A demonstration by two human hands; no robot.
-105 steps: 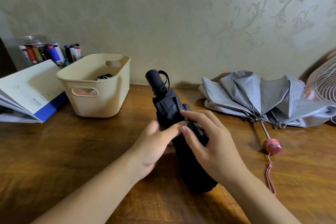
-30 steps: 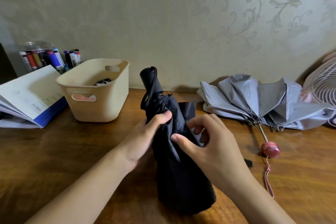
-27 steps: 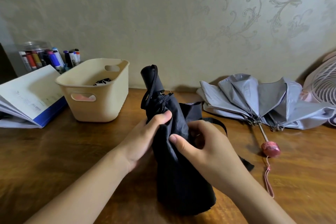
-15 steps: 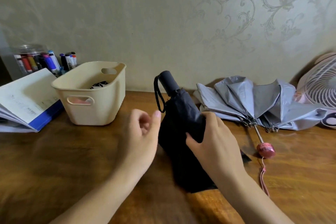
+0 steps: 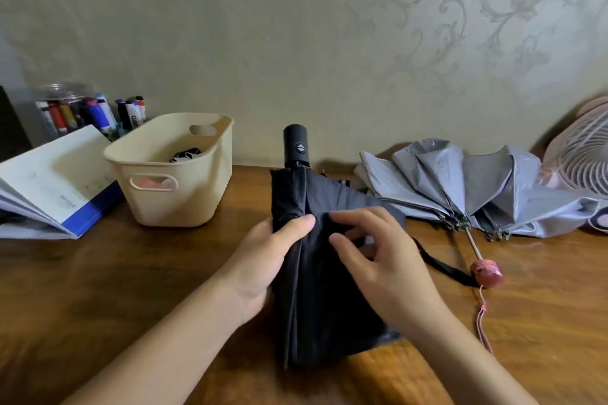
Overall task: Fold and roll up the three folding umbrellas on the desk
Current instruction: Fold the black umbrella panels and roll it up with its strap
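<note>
A black folding umbrella (image 5: 316, 299) stands at the middle of the desk, handle (image 5: 296, 145) pointing up and away from me, its canopy loose. My left hand (image 5: 263, 256) grips its left side, thumb on the front of the cloth. My right hand (image 5: 378, 260) pinches a fold of the black canopy on the right side. The umbrella's black strap (image 5: 444, 268) trails off to the right on the desk. A grey umbrella (image 5: 460, 187) lies collapsed but unrolled at the back right, with a pink handle (image 5: 486, 273) and cord toward me.
A cream plastic basket (image 5: 171, 194) with a few small things inside stands at the back left. An open booklet (image 5: 49, 184) and a jar of markers (image 5: 75, 108) sit at the far left. A pink fan (image 5: 585, 154) stands at the right edge, against the wall.
My left hand, free of the umbrella half a second ago, now grips the black umbrella again. The umbrella has turned upright, its canopy has spread looser, and my right hand moved onto a fold.
</note>
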